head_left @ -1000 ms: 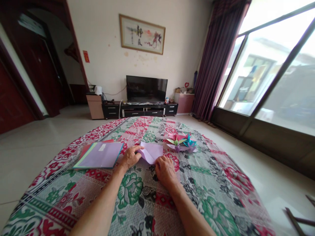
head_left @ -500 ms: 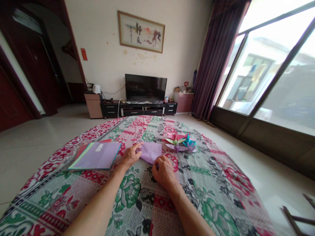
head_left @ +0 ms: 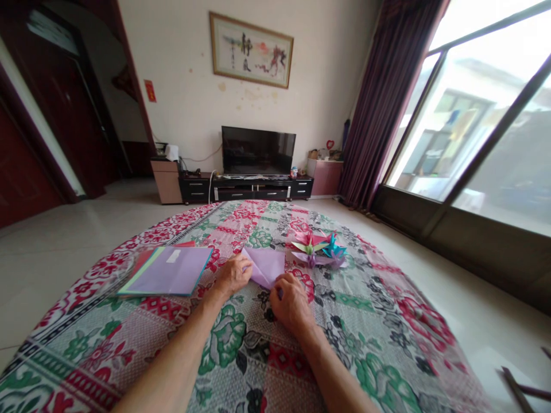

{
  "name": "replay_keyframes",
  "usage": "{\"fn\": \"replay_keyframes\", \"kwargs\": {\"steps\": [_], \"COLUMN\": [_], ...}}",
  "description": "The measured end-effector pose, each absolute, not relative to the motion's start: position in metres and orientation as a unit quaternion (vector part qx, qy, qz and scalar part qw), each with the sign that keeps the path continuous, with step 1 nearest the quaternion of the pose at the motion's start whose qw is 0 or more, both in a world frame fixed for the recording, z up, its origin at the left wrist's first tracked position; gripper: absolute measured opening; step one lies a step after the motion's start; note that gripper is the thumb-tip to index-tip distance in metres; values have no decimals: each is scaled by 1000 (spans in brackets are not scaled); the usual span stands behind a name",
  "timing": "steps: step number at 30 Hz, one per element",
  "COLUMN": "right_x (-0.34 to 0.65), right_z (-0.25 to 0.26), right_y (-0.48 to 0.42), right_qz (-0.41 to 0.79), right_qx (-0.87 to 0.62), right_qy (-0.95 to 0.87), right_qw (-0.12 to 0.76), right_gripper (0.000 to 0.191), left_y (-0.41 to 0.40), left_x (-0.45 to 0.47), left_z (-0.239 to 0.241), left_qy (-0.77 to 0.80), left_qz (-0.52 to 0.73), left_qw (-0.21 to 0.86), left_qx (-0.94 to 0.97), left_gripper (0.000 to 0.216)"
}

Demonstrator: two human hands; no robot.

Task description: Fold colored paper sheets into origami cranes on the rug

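A folded lilac paper sheet (head_left: 267, 265) lies on the round table under a floral cloth (head_left: 370, 321). My left hand (head_left: 232, 275) pinches the paper's left edge with curled fingers. Pressing on the near corner of the same paper is my right hand (head_left: 290, 300), its fingers closed too. Both hands rest on the cloth, side by side.
A stack of coloured paper sheets (head_left: 170, 271) lies left of my left hand. Several finished origami flowers (head_left: 317, 250) sit just beyond the paper to the right. Across the tiled floor stand a TV (head_left: 258, 151) and a low cabinet; a big window fills the right side.
My hands shifted slightly along the lilac paper's near edges, and its fold now lies flatter. The stack and the origami flowers have not moved.
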State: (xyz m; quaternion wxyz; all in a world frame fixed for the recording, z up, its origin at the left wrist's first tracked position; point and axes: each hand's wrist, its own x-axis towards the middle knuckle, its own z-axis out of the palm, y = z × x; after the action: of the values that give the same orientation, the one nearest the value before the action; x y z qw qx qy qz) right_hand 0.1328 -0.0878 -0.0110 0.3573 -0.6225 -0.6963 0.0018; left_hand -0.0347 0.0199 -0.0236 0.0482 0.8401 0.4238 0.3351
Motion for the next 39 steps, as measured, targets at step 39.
{"fn": "replay_keyframes", "kwargs": {"steps": [39], "right_x": [123], "right_z": [-11], "right_y": [-88], "right_qz": [41], "right_qx": [-565], "right_qy": [-741], "right_qw": [359], "right_gripper": [24], "left_y": [22], "left_x": [-23], "left_z": [-6], "left_qy": [415], "left_qz": [264], "left_qw": [-74], "left_qx": [868], "left_gripper": [25]}}
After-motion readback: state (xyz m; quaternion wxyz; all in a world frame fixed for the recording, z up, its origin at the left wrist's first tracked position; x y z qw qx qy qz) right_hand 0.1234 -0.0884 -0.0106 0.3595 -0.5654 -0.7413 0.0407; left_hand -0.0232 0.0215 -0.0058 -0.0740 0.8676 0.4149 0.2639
